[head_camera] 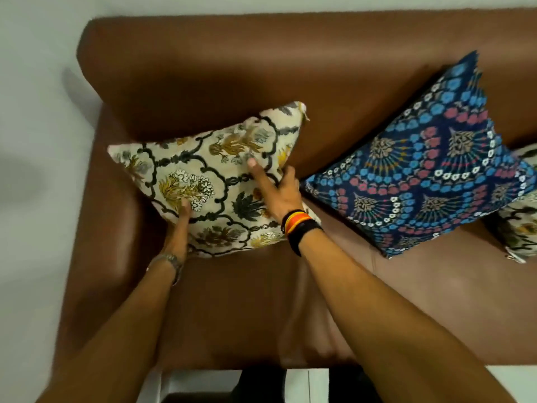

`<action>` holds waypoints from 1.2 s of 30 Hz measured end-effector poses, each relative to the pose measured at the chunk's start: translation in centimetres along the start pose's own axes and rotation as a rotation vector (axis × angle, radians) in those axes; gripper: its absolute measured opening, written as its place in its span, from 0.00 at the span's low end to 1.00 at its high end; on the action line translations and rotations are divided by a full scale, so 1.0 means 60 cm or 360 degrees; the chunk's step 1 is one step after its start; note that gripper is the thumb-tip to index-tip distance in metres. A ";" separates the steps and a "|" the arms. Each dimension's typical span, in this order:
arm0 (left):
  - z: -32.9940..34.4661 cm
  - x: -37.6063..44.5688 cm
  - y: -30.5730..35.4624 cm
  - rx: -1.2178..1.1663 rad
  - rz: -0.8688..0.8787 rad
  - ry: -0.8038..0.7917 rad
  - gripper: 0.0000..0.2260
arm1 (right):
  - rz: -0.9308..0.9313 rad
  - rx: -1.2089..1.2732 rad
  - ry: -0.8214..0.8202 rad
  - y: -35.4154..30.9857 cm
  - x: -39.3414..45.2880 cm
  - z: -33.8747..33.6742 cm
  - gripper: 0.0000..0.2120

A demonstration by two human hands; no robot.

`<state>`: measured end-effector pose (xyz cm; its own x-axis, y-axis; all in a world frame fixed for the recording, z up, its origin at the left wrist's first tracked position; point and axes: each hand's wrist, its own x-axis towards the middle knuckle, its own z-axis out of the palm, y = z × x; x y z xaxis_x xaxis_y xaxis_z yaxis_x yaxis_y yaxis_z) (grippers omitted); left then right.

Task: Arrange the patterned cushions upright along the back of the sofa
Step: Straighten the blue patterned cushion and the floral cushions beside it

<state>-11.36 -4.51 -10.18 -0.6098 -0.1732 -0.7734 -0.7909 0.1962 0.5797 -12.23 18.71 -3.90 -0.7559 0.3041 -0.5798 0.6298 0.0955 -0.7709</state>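
Observation:
A cream cushion [209, 175] with black lattice and yellow flowers leans tilted against the back of the brown sofa [261, 68] near its left end. My left hand [178, 225] grips its lower left edge, thumb on the front. My right hand [276, 190] holds its right side, fingers spread over the face and around the edge. A dark blue cushion [421, 181] with blue, pink and white flowers lies slanted against the backrest to the right, held by neither hand. Another cream patterned cushion [520, 225] peeks out at the far right edge, mostly hidden.
The sofa's left armrest [98, 216] stands beside the cream cushion. A pale wall [37, 112] runs to the left and behind. Bare seat leather [363, 301] stretches in front of the cushions. White floor [203, 382] and my dark legs show at the bottom.

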 end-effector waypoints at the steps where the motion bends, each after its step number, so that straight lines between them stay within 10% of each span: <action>1: 0.015 -0.010 -0.001 -0.0127 -0.0058 -0.0085 0.59 | -0.0101 -0.0118 0.0011 -0.018 -0.007 0.003 0.56; 6: 0.082 -0.047 -0.014 -0.0649 -0.0263 -0.0110 0.55 | -0.0384 -0.0483 -0.0070 -0.075 0.002 0.007 0.45; 21: 0.205 -0.123 -0.003 -0.0676 -0.0186 -0.0232 0.48 | -0.0639 -0.0482 0.0162 -0.066 -0.040 -0.203 0.32; 27: 0.240 -0.162 -0.115 -0.0324 -0.0556 -0.0446 0.55 | -0.0652 -0.0510 0.0905 0.050 -0.088 -0.351 0.17; 32: 0.328 -0.164 -0.041 -0.0219 -0.0416 -0.0688 0.37 | -0.0361 -0.0543 0.1085 0.002 -0.041 -0.473 0.43; 36: 0.475 -0.188 0.007 -0.0111 -0.0296 -0.0787 0.55 | -0.0016 -0.0697 0.0710 -0.007 0.023 -0.564 0.53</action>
<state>-3.34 25.05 -8.54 -0.3754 0.2799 -0.8836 -0.8951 0.1380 0.4240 -7.49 51.14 4.55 -0.6742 0.6587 -0.3340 0.7093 0.4515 -0.5413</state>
